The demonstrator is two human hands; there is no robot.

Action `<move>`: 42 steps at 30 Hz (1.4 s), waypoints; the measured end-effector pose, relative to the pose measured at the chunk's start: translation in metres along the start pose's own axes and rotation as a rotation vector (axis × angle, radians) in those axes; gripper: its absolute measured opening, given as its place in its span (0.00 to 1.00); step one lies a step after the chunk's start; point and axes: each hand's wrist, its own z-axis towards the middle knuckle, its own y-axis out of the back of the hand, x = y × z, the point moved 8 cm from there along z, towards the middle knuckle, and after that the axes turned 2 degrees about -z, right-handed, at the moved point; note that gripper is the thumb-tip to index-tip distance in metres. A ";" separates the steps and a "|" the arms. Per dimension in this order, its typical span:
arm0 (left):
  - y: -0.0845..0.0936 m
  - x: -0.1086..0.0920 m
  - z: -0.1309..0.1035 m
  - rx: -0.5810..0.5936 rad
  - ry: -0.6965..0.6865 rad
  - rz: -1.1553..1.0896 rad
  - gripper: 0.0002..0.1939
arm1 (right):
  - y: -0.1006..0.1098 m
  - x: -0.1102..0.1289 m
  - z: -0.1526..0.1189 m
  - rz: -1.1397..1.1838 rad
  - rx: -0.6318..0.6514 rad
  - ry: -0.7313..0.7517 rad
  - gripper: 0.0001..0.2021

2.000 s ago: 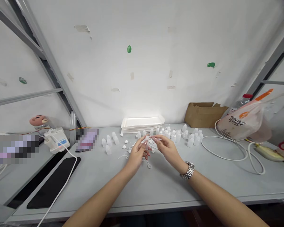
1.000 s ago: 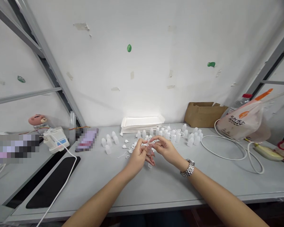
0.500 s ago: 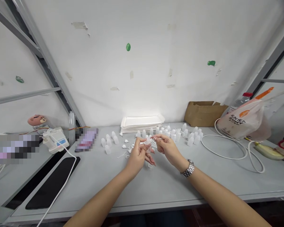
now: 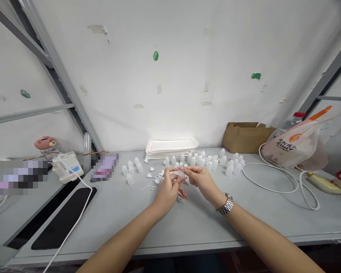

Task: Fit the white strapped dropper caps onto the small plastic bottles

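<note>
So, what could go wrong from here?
Two things, perhaps. The left grip is right beside the loose white caps, so a nudge might scatter them. And the upright bottles just beyond the right grip could tip if bumped.

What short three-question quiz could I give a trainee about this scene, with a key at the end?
1. True or false: the left hand and right hand are close together, in front of the stack of white trays.
2. Multiple choice: on which side is the silver watch worn? A) left, B) right, C) both.
3. Fill the gap: small bottles are on ___ sides of the hands.

Key: 1. True. 2. B. 3. Both.
</note>
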 end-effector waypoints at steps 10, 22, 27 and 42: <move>-0.001 0.004 -0.001 0.029 0.027 0.044 0.16 | -0.004 0.000 -0.001 -0.039 0.052 -0.016 0.16; 0.015 0.016 0.005 -0.060 -0.073 0.413 0.21 | -0.002 0.002 -0.004 -0.269 -0.066 0.161 0.15; 0.019 0.016 0.005 -0.094 -0.071 0.442 0.22 | -0.011 -0.001 -0.010 -0.435 -0.063 0.243 0.16; 0.016 0.004 0.006 -0.080 -0.025 0.320 0.21 | 0.023 0.020 0.002 -0.220 -0.187 0.202 0.19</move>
